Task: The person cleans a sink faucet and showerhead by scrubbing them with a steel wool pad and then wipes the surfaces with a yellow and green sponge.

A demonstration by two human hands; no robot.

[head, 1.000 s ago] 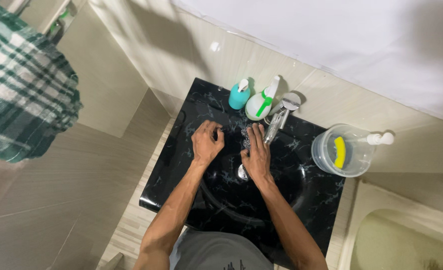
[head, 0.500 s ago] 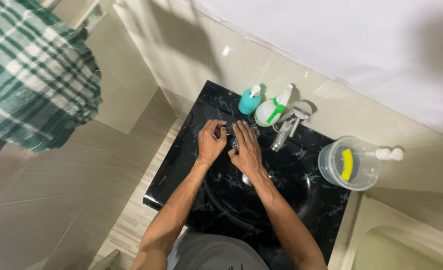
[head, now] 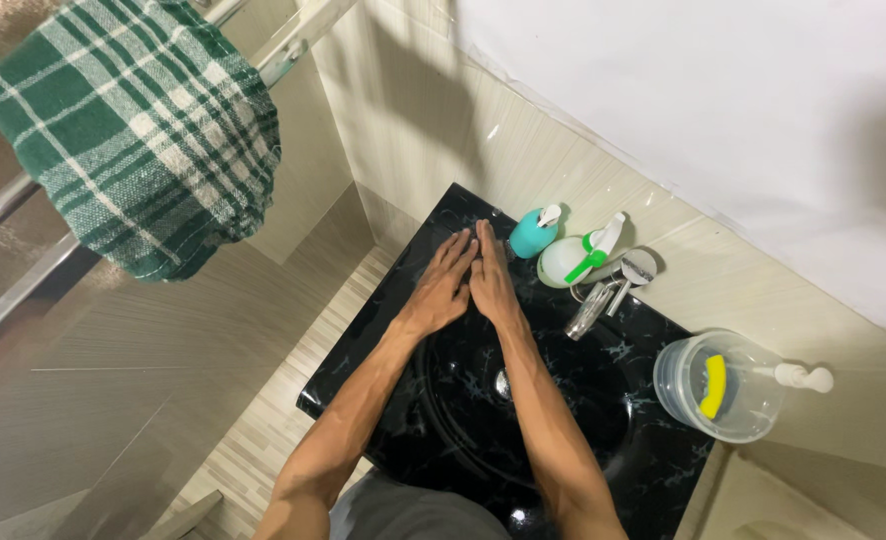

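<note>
Your 2 hands lie flat, fingers out, side by side on sink (head: 363, 330) back rim: left hand (head: 439, 286), right hand (head: 491, 276), holding nothing visible. Nearby: 1 teal pump (head: 534, 234), 1 sprayer (head: 575, 259), 1 tap (head: 595, 304), 1 tub (head: 723, 388), 1 towel (head: 133, 130).

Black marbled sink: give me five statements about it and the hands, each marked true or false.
1. Both hands lie flat, side by side, on the black marbled sink rim near its back left corner: left hand, right hand. True.
2. The teal soap dispenser stands right of the faucet. False: it stands left of the faucet.
3. A yellow sponge lies inside the clear plastic container. True.
4. The green plaid towel lies in the basin. False: it hangs on a rail at upper left.
5. The left hand grips the spray bottle. False: the white spray bottle stands untouched.
</note>
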